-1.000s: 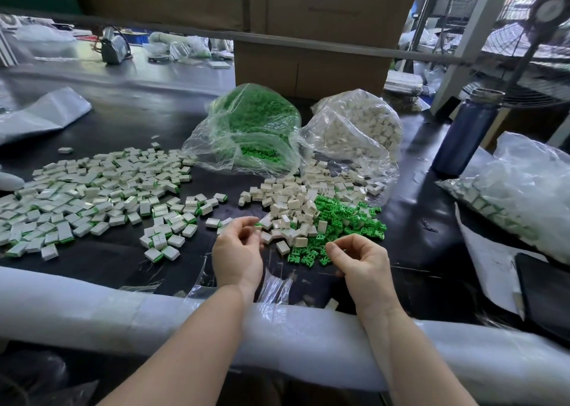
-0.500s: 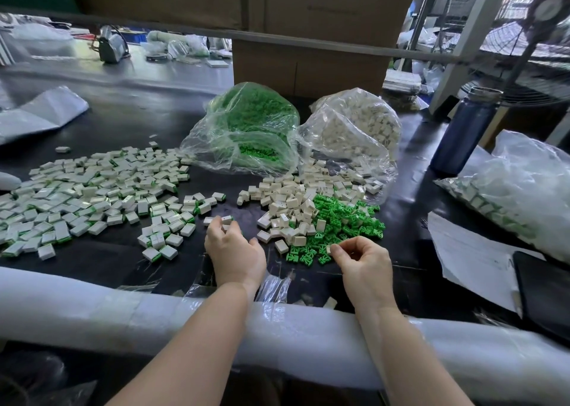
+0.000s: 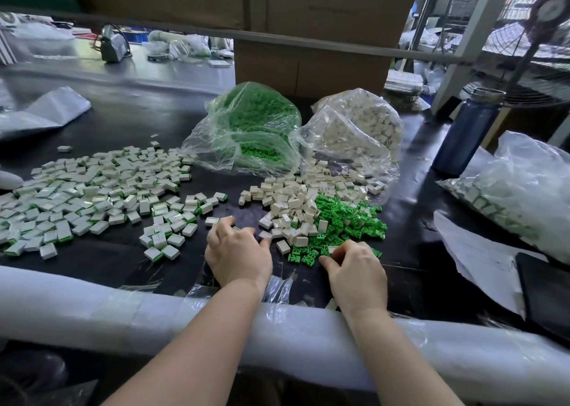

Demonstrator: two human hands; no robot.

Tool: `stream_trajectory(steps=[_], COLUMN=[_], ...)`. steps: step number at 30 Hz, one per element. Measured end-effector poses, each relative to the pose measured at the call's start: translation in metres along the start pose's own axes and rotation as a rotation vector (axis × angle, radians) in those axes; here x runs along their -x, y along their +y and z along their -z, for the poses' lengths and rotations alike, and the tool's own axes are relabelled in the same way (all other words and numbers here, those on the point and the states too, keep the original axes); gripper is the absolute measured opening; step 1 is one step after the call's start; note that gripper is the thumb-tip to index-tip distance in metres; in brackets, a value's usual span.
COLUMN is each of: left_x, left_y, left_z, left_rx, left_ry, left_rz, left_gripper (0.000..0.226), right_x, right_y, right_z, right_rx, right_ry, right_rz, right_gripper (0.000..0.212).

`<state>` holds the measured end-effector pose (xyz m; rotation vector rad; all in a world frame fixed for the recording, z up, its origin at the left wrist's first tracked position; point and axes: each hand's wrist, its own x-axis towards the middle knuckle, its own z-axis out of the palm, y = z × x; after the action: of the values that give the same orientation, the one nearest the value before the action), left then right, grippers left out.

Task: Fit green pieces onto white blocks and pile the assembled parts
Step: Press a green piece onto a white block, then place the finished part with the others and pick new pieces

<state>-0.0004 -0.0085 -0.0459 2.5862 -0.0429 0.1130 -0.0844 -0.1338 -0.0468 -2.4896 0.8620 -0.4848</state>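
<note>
Loose white blocks [image 3: 293,208] lie heaped at the table's middle, with a heap of green pieces [image 3: 345,220] to their right. Assembled white-and-green parts [image 3: 92,196] spread across the left. My left hand [image 3: 237,251] lies low on the table with fingers spread. Its fingertips touch an assembled part [image 3: 212,221] at the spread's near right edge, and its thumb points toward the white blocks. My right hand [image 3: 354,270] has its fingers curled at the near edge of the green heap, pinching a small piece that is mostly hidden.
A clear bag of green pieces [image 3: 246,134] and a bag of white blocks [image 3: 354,128] stand behind the heaps, before a cardboard box [image 3: 308,69]. A blue bottle [image 3: 462,134], a bag of parts [image 3: 509,196], paper [image 3: 475,251] and a dark tablet [image 3: 543,288] are at the right. A padded white rail [image 3: 123,313] edges the table.
My hands were together near the middle. The left then moved left and down to the assembled parts, and the right reached forward into the green heap.
</note>
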Motion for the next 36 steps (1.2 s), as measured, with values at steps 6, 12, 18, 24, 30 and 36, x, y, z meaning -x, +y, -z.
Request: stream_trajectory(steps=[6,12,18,24,30,36], left_x=[0.0,0.0,0.005,0.009,0.01,0.012], left_y=[0.001,0.001,0.002,0.002,0.003,0.005], left_z=[-0.001,-0.001,0.002,0.004,0.002,0.005], left_rx=[0.008,0.04,0.405,0.719,0.795,0.951], left_ry=[-0.006,0.022,0.063,-0.102,-0.206,-0.36], left_rz=[0.0,-0.01,-0.15,-0.255,-0.256,-0.217], left_gripper=[0.034,0.021,0.009,0.022,0.017,0.015], right_x=[0.001,0.003,0.003,0.001,0.0,-0.001], right_y=[0.0,0.001,0.003,0.006,0.007,0.006], right_z=[0.001,0.005,0.005,0.003,0.001,0.003], right_rx=[-0.065,-0.15,-0.342,-0.421,-0.445,-0.543], right_ry=[-0.008,-0.007,0.002,0.007,0.018,0.011], right_rz=[0.021,0.059,0.139,0.131,0.129,0.129], right_gripper=[0.018,0.022,0.011,0.01,0.014,0.017])
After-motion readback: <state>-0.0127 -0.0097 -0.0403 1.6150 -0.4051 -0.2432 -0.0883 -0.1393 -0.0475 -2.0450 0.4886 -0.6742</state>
